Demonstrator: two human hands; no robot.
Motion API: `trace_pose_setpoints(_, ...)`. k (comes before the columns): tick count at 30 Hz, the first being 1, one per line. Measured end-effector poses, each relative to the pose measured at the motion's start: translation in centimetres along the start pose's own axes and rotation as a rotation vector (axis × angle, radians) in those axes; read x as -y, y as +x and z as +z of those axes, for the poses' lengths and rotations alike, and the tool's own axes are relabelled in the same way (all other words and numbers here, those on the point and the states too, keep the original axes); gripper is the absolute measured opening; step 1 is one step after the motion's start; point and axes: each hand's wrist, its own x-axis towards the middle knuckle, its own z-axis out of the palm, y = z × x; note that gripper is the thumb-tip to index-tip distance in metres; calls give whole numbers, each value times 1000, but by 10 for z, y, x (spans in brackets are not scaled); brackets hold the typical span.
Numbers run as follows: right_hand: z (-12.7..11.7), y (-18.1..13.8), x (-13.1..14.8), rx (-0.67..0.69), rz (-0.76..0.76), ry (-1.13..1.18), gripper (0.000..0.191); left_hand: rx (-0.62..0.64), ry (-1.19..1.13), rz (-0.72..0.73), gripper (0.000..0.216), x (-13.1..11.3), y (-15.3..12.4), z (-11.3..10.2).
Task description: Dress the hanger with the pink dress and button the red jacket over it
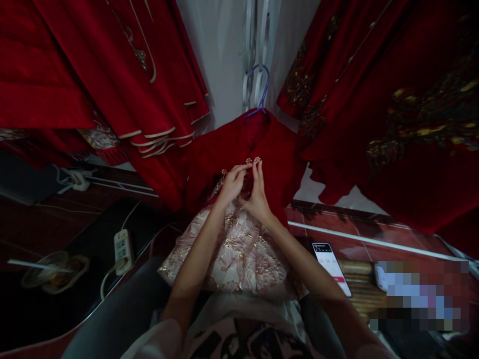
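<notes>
A red jacket (279, 149) hangs by its neck from a purple hanger (266, 82) in front of me. Two small flower-shaped ornaments sit side by side at its front opening. There my left hand (235, 184) pinches the jacket's front edge with bent fingers. Close beside it, the fingertips of my right hand (259, 193) press at the right-hand ornament, its fingers held together. Between the hands, the cloth is partly hidden. Pale pink and gold brocade fabric (243, 254) spreads over my lap under my forearms; whether it joins the jacket I cannot tell.
Red garments (149, 99) with pale trim hang on the left, and embroidered red garments (404, 119) on the right. A power strip (123, 252) and a plastic cup (56, 271) with a straw lie on a dark surface. A phone (331, 269) lies by a wooden stool (361, 284).
</notes>
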Motion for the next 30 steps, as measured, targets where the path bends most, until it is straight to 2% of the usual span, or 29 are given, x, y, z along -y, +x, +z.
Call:
trace_pose_setpoints(3, 6, -10, -1, -117, 47, -76, 85, -4, 93, 26, 32, -1, -14, -1)
trace_pose_setpoints(7, -2, -18, -17, -256, 141, -91, 48, -27, 299, -6, 34, 7, -39, -13)
trace_pose_setpoints(9, -11, -20, -25, -214, 247, 2, 33, 37, 358, -38, 38, 13, -48, -21)
trace_pose_setpoints(11, -20, -22, -27, -131, 337, 142, 23, 159, 354, -60, 44, 17, -54, -26)
trace_pose_setpoints(14, -28, -19, -13, -59, 367, 338, 19, 263, 360, -73, 55, 20, -56, -21)
trace_pose_setpoints(17, -26, -10, 11, -36, 300, 450, 23, 238, 408, -30, 60, 26, -58, -6)
trace_pose_setpoints(20, -11, 2, 23, 0, 234, 416, 27, 245, 324, 31, 50, 35, -60, 4)
trace_pose_setpoints(23, 8, 16, 10, 2, 190, 269, 25, 303, 202, -2, 33, 39, -57, -4)
trace_pose_setpoints(25, 19, 24, -6, -6, 161, 193, 22, 233, 176, -47, 24, 36, -54, -18)
trace_pose_setpoints(28, 29, 28, -26, 16, 141, 134, 22, -108, 209, -75, 21, 33, -50, -38)
trace_pose_setpoints(30, 32, 27, -32, 32, 165, 135, 25, -311, 249, -40, 25, 35, -48, -45)
